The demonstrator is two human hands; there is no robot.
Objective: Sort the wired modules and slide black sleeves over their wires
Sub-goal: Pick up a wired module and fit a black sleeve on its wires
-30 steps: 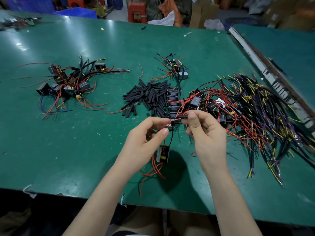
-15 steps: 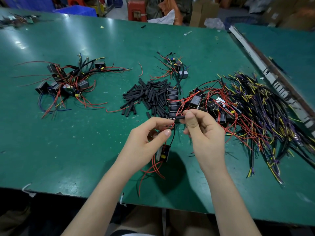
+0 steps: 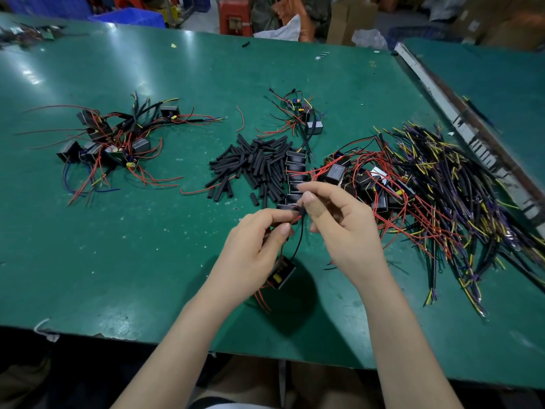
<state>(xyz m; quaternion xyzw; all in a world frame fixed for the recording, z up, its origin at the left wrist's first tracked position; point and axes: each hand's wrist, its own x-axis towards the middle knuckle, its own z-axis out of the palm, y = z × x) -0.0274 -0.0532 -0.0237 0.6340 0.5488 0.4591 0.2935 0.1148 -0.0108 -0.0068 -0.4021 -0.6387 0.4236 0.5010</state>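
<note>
Below, module hanging, wire upright.

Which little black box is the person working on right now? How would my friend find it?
Start at the near edge of the green table, where the left hand and right hand meet. Just below them one small black module hangs by its wires. Unlike the modules lying in heaps, it is alone and lifted.

assembly workshop: green workbench, wire heaps.
</note>
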